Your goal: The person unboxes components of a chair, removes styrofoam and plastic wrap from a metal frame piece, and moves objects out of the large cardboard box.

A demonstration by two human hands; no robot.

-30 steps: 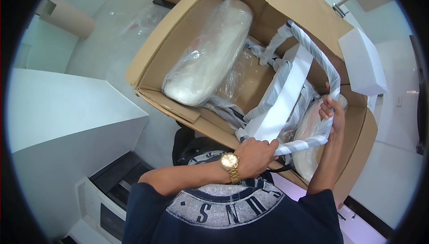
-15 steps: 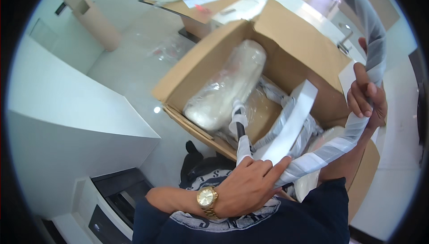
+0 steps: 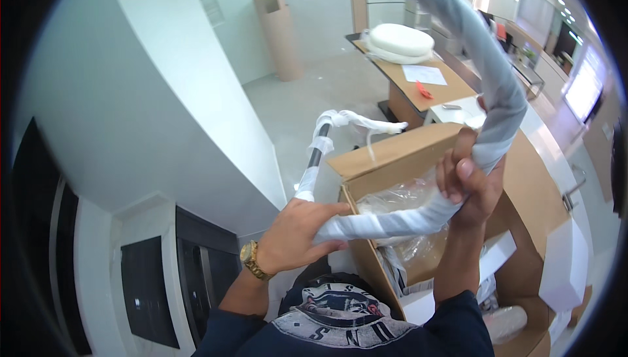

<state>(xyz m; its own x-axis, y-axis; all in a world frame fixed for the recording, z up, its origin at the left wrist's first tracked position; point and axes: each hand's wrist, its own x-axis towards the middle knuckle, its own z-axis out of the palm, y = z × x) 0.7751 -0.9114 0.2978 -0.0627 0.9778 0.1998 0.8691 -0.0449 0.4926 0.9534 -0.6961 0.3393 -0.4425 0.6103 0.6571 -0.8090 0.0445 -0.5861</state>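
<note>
A bent metal tube frame, wound in white and grey foam wrap, is held up in front of me above the box. My left hand, with a gold watch at the wrist, grips its near left corner. From there a thinner dark leg, partly bare, runs away from me, with loose wrap at its end. Around the right bend of the frame my right hand has its fingers closed. The frame's thick curve rises past the upper edge of the view. Below stands the open cardboard box, holding plastic-wrapped pieces.
White cushions in plastic, a paper sheet and a red-handled tool lie on a brown-topped table ahead. A white wall panel stands at left beside built-in dark ovens. A white carton piece is at right.
The frame has come up and left out of the box, turning with both hands. My left hand has shifted left to its corner. The view has swung to the right.
</note>
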